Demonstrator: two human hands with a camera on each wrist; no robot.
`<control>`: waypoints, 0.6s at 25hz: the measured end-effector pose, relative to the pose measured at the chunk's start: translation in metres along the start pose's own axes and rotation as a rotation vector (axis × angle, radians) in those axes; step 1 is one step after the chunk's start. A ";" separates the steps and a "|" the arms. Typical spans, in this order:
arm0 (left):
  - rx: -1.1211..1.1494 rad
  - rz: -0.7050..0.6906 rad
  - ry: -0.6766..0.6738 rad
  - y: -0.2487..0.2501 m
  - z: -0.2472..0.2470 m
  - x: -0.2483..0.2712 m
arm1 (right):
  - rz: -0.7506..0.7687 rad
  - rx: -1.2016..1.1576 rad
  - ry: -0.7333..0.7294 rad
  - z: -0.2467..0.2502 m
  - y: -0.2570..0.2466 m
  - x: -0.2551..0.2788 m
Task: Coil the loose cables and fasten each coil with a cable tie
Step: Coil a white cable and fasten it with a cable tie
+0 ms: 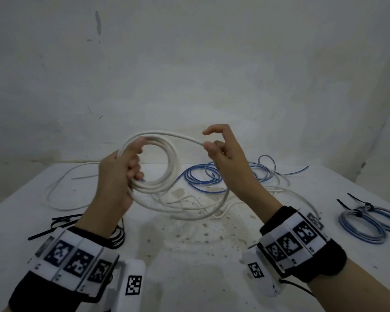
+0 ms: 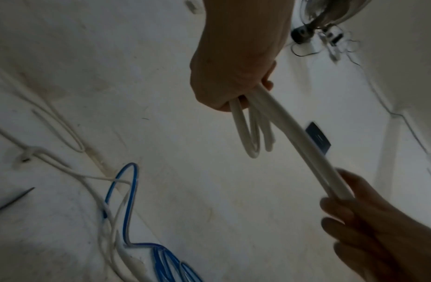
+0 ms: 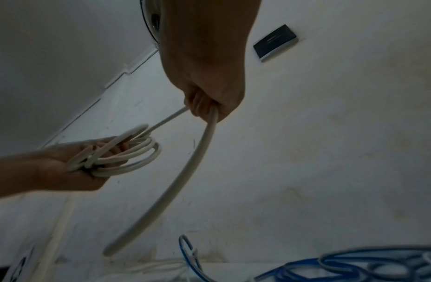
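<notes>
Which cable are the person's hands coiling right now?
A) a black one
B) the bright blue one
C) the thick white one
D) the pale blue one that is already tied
C: the left hand grips the loops of the thick white round cable, and the right hand feeds in its next stretch; the loose bright blue cable lies on the white table.

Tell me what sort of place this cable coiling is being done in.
Likely a bare workroom or utility space, not a tidy office. The table is white, stained and speckled with debris, the wall behind is scuffed plain plaster, and loose blue cable and black cable ties lie about.
</notes>
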State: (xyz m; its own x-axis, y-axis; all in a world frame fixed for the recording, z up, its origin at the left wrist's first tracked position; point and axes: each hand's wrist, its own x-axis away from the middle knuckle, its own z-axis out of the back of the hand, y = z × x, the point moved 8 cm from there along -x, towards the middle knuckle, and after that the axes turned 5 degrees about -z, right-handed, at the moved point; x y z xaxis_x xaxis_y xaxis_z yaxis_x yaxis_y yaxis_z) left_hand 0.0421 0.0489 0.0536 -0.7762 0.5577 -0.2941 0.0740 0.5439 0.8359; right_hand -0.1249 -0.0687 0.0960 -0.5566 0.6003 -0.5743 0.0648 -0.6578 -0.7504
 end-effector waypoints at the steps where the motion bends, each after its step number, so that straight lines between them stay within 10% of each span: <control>1: 0.063 0.029 0.077 -0.001 0.012 -0.006 | -0.017 -0.017 -0.042 0.001 0.005 0.001; 5: 0.141 0.050 0.215 -0.007 0.035 -0.013 | 0.005 0.292 -0.315 -0.014 0.012 0.022; 10: 0.171 0.002 0.212 0.000 0.038 -0.018 | 0.734 1.134 -0.381 -0.030 -0.007 0.052; 15: 0.052 -0.100 0.157 0.016 0.034 -0.019 | 0.503 0.333 -0.247 0.015 -0.033 0.043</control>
State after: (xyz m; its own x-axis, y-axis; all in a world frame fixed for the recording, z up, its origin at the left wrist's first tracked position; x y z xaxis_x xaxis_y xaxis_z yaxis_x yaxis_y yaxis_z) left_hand 0.0788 0.0680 0.0567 -0.8690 0.3971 -0.2953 0.0208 0.6255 0.7800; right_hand -0.1639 -0.0280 0.1007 -0.7019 0.0864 -0.7070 0.1290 -0.9608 -0.2455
